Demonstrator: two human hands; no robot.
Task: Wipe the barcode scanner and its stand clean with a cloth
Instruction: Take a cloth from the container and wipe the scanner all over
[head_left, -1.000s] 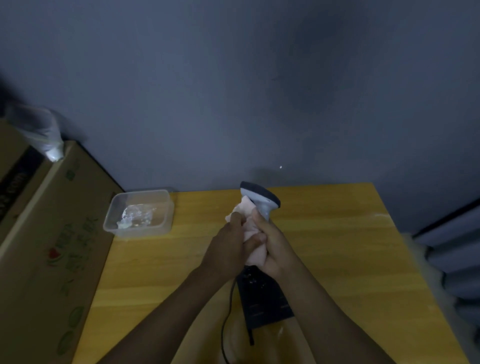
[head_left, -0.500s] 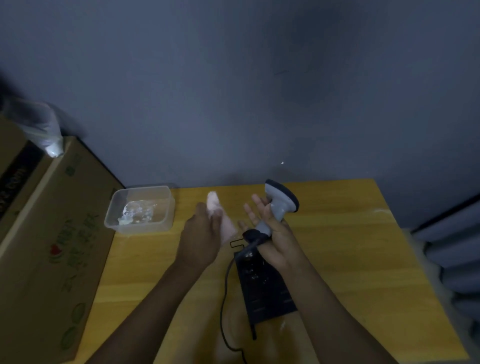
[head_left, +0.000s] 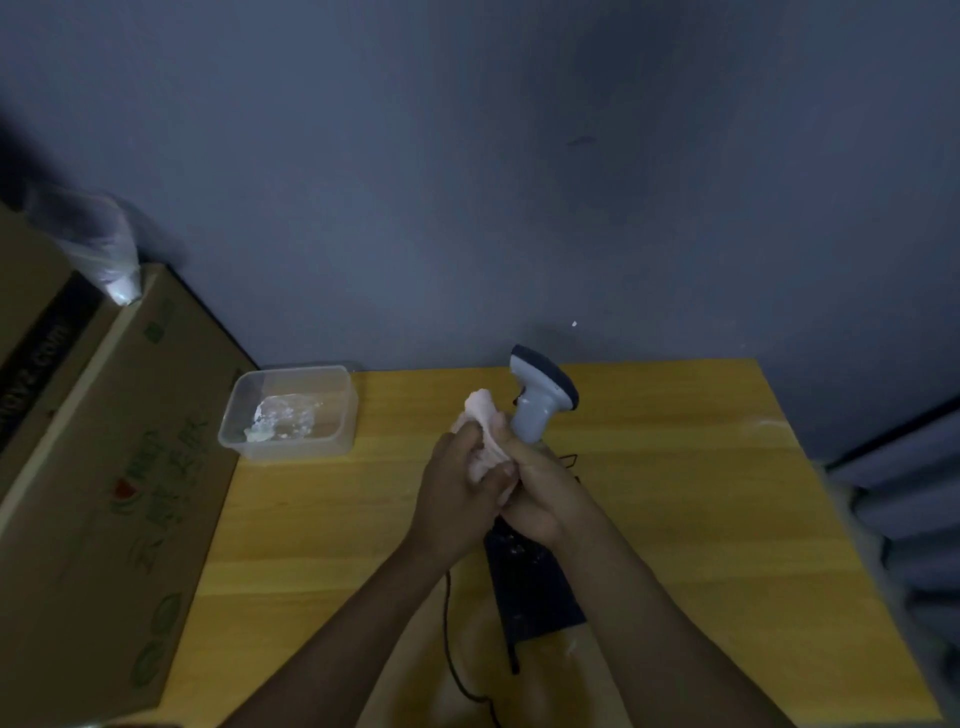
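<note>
Mid-task, the right hand (head_left: 540, 493) was clamped on the scanner (head_left: 540, 400) handle, the left hand (head_left: 457, 493) pressed the cloth (head_left: 485, 431) against it; the stand (head_left: 530, 587) looked unwiped.

Left hand (head_left: 457, 499): fingers curled shut around a bunched pink cloth (head_left: 485, 431), forearm reaching in from near left. Right hand (head_left: 540, 493): closed on the barcode scanner (head_left: 540, 400) handle, pressed against the left hand, forearm entering from near right.
</note>
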